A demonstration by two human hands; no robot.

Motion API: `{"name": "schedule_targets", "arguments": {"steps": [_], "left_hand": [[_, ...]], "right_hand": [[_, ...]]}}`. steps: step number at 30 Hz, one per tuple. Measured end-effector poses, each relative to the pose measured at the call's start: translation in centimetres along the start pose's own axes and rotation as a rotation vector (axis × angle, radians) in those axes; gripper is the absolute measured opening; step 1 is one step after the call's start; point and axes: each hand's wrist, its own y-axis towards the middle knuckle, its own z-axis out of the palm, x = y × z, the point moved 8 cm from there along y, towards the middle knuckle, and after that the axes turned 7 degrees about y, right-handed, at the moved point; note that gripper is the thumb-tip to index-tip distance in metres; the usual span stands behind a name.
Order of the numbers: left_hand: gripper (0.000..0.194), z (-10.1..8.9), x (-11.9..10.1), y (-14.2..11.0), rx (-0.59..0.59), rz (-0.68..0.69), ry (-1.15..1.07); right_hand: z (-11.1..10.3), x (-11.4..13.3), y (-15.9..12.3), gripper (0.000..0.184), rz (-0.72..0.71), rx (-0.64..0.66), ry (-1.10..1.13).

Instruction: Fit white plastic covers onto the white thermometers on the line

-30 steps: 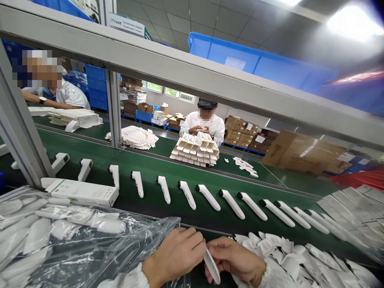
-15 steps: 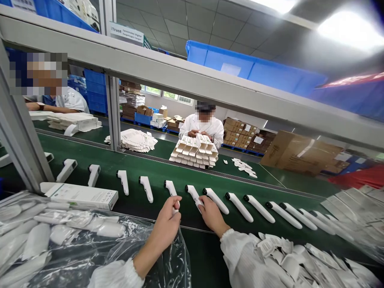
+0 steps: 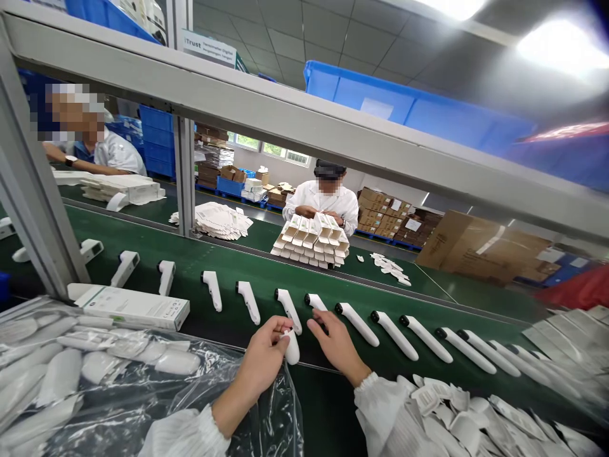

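Observation:
My left hand (image 3: 266, 355) is closed on a small white rounded plastic cover (image 3: 292, 348), pinched between thumb and fingers. Just beyond it, a white thermometer (image 3: 288, 311) with a black tip lies on the green conveyor belt (image 3: 266, 270). My right hand (image 3: 337, 343) is open, its fingers apart. It hovers by another thermometer (image 3: 314, 302), whose lower part the hand hides. More of the same devices lie in a row to both sides, such as one thermometer (image 3: 358, 325) right of my right hand.
A clear bag of white plastic parts (image 3: 176, 363) lies at left, beside a white box (image 3: 136, 308). White covers (image 3: 457, 412) are heaped at right. A metal beam (image 3: 304, 120) crosses above. Opposite, a co-worker (image 3: 323, 197) sits behind stacked cartons (image 3: 311, 238); another person (image 3: 114, 152) is at left.
The row of thermometers has shifted right along the belt. My right hand's fingers have come off a thermometer and spread. The cover in my left hand now shows more fully.

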Motion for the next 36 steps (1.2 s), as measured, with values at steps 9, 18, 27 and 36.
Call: {"name": "schedule_targets", "arguments": {"steps": [9, 18, 27, 36], "left_hand": [[0.039, -0.2, 0.7, 0.3, -0.009, -0.017, 0.097], [0.021, 2.6, -0.8, -1.0, 0.259, 0.143, 0.382], [0.041, 2.8, 0.5, -0.1, 0.316, 0.087, 0.611], [0.074, 9.3, 2.1, -3.5, 0.737, 0.197, 0.857]], "right_hand": [[3.0, 1.7, 0.5, 0.017, 0.023, 0.192, 0.453], [2.1, -1.5, 2.6, 0.035, 0.071, -0.020, -0.298], [-1.3, -1.0, 2.1, 0.037, 0.090, -0.033, -0.316], [-17.4, -6.4, -14.6, 0.038, 0.178, -0.130, -0.319]]}}
